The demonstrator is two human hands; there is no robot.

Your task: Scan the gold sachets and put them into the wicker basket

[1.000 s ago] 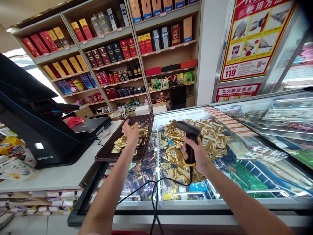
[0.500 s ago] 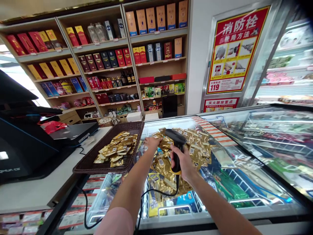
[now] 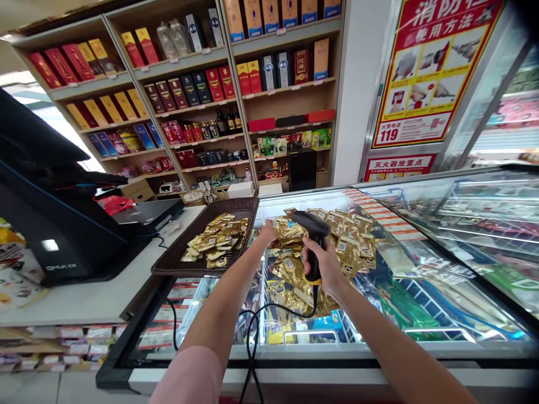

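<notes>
My right hand [image 3: 325, 262] is wrapped round the handle of a black and yellow barcode scanner [image 3: 312, 223], its head pointing left. In front of the scanner, my left hand [image 3: 266, 232] grips the left end of a gold foil packet [image 3: 288, 229], and a small bluish spot shows on the packet. Beneath and beyond both hands, a loose heap of gold packets [image 3: 351, 241] covers part of the freezer's glass top [image 3: 381, 227]. Left of my left hand, a brown woven basket [image 3: 179, 259] contains more gold packets [image 3: 219, 235]. My left fingertips are partly hidden.
The scanner's black cable [image 3: 280, 306] loops across the glass toward me. A black checkout machine [image 3: 63, 247] stands on the white counter [image 3: 96, 297] at left. Shelves of boxed goods [image 3: 202, 87] line the back wall, beside a red and yellow fire-hydrant poster [image 3: 429, 84].
My left hand, earlier reaching into the heap, now has a packet raised before the scanner. The scanner stays in my right hand. The camera view has tilted down and shifted left.
</notes>
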